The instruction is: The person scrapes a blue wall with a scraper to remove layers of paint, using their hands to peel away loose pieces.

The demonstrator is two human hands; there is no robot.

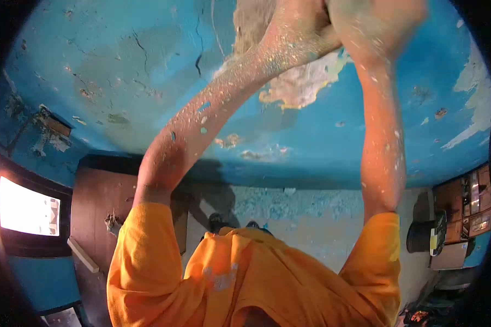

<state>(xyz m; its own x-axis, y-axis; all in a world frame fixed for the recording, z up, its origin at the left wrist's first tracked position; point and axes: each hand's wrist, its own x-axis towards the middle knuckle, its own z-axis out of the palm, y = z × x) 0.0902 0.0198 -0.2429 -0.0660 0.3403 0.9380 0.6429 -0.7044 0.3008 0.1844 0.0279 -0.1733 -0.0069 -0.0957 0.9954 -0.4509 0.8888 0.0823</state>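
Observation:
Both arms stretch up to a blue painted wall [316,147], dusted with paint flakes. My left hand [305,27] is at the top edge of the view, its fingers curled toward the other hand and partly cut off. Close beside it, my right hand [379,24] looks closed like a fist and is smeared by motion. What they grip, if anything, is hidden. Behind and below the hands is a bare patch [294,90] where the paint is gone, with ragged edges. Cracks [142,52] and chipped spots mark the wall to the left.
Blue paint flakes [289,204] litter the floor at the wall's foot. A brown board-like surface [98,201] stands at left, near a bright window [27,201]. A black object [420,237] and wooden shelving [469,204] are at right.

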